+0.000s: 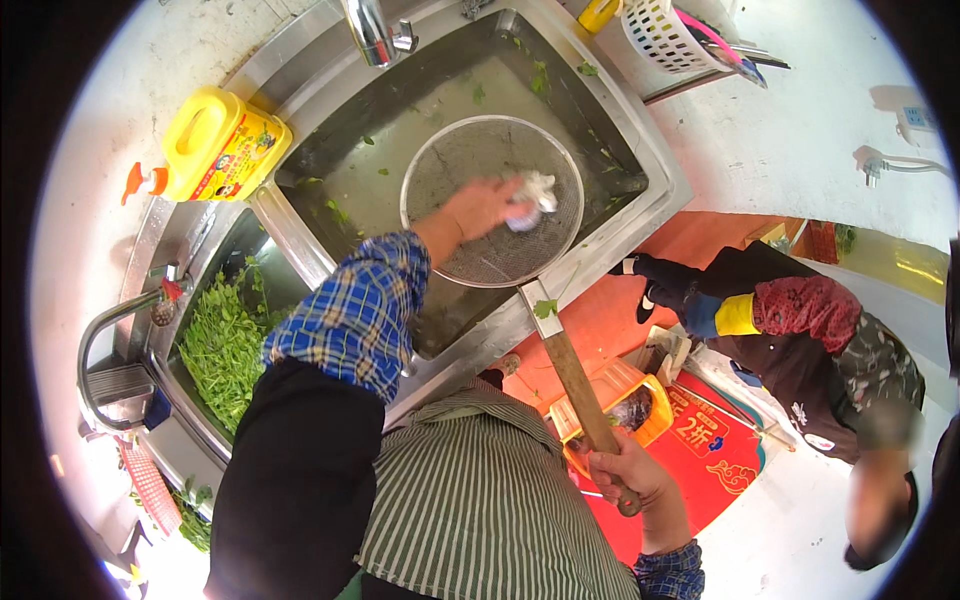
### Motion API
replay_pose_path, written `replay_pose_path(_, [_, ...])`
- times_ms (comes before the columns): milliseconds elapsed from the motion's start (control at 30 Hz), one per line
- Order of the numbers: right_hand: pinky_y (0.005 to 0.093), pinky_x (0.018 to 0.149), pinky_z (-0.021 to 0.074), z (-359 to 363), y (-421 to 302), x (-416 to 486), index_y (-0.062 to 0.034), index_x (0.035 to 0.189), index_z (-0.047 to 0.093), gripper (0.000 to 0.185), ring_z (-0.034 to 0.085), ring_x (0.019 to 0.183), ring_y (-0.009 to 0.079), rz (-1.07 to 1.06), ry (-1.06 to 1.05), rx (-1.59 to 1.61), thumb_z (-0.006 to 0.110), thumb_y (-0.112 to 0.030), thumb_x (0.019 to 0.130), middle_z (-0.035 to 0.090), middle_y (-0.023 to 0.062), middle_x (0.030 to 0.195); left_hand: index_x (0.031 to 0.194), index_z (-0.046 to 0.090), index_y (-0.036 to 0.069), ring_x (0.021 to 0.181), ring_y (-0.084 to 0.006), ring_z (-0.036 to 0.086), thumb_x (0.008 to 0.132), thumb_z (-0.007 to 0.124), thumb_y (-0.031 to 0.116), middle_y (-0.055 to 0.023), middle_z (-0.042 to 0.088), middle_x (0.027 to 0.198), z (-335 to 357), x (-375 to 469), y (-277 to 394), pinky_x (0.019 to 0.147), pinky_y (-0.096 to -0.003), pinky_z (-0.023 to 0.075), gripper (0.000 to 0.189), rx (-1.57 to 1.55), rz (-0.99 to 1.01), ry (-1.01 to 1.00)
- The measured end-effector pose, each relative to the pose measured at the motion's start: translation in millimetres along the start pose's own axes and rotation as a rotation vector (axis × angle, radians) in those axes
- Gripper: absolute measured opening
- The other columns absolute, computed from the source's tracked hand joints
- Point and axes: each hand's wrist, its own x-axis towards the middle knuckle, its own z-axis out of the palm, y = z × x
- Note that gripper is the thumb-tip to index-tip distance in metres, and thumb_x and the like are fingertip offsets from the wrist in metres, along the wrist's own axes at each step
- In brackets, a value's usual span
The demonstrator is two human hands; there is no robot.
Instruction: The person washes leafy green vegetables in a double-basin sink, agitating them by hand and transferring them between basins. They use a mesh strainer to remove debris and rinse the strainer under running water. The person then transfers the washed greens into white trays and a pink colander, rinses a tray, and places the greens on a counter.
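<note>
A round wire-mesh strainer [480, 251] is over the left-to-right middle of a stainless steel sink basin [622, 150]. Its long wooden handle [577, 382] comes back across the sink's front rim towards my body. My right hand [626, 472] grips that handle near its end. On the mesh, my left hand [480, 208] has its fingers on a crumpled white wad [538, 196], perhaps a cloth; motion blur hides the exact grip. Cloudy water [457, 97] with scattered green leaves lies in the basin. One leaf [546, 308] clings to the metal bracket between mesh and handle.
Leafy greens [225, 345] fill a second basin at left. A yellow pump jug [225, 146] stands behind the divider, near a chrome faucet [371, 37]. A white perforated basket [664, 34] is at the back right. Another person [795, 352] is at right, beyond an orange crate [652, 409].
</note>
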Motion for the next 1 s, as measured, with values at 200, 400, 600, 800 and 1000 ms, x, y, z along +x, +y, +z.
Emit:
replay_pose_path(200, [0.0232, 0.033, 0.0371, 9.2, 4.5, 1.1, 0.0015, 0.119, 0.048, 0.036, 0.044, 0.037, 0.0094, -0.057, -0.010, 0.031, 0.062, -0.014, 0.089, 0.046, 0.0013, 0.059, 0.127, 0.047, 0.022, 0.105, -0.0366, 0.061, 0.085, 0.061, 0.021, -0.0160, 0.052, 0.122, 8.2, 40.4, 6.0, 0.086, -0.0461, 0.0527, 0.044, -0.131, -0.992, -0.100])
replay_pose_path(400, [0.0238, 0.034, 0.0386, 3.4, 4.3, -0.9, 0.0018, 0.119, 0.048, 0.036, 0.045, 0.037, 0.0096, -0.033, -0.079, 0.086, 0.061, -0.016, 0.090, 0.046, 0.0012, 0.059, 0.123, 0.045, 0.019, 0.097, -0.0380, 0.063, 0.082, 0.065, 0.025, -0.0161, 0.054, 0.112, -8.5, -6.1, 71.1, 0.081, -0.0488, 0.0525, 0.047, -0.330, -0.398, -0.296])
replay_pose_path(600, [0.0253, 0.036, 0.0395, 1.1, 15.7, 1.6, -0.0024, 0.115, 0.050, 0.028, 0.044, 0.039, 0.0100, -0.004, -0.025, -0.020, 0.060, -0.017, 0.093, 0.048, 0.0011, 0.063, 0.113, 0.050, 0.021, 0.099, -0.0364, 0.062, 0.085, 0.062, 0.022, -0.0134, 0.054, 0.115, -31.3, -32.0, -61.2, 0.081, -0.0472, 0.0523, 0.031, 0.381, -0.237, -0.220])
replay_pose_path(800, [0.0247, 0.036, 0.0390, 12.1, 18.9, 23.6, -0.0021, 0.115, 0.050, 0.029, 0.044, 0.040, 0.0095, -0.045, -0.054, -0.076, 0.059, -0.016, 0.092, 0.048, 0.0008, 0.063, 0.124, 0.048, 0.022, 0.102, -0.0386, 0.061, 0.081, 0.065, 0.025, -0.0182, 0.054, 0.114, -26.5, -69.8, -5.5, 0.080, -0.0486, 0.0527, 0.046, -0.088, -0.874, -0.268])
replay_pose_path(1000, [0.0248, 0.035, 0.0386, 11.4, 10.1, 37.5, 0.0000, 0.115, 0.050, 0.029, 0.043, 0.039, 0.0094, -0.010, -0.091, -0.069, 0.059, -0.016, 0.092, 0.048, 0.0022, 0.062, 0.127, 0.048, 0.024, 0.103, -0.0378, 0.060, 0.078, 0.068, 0.020, -0.0163, 0.053, 0.120, -52.7, -130.0, 41.4, 0.083, -0.0461, 0.0513, 0.052, -0.359, -0.483, -0.475])
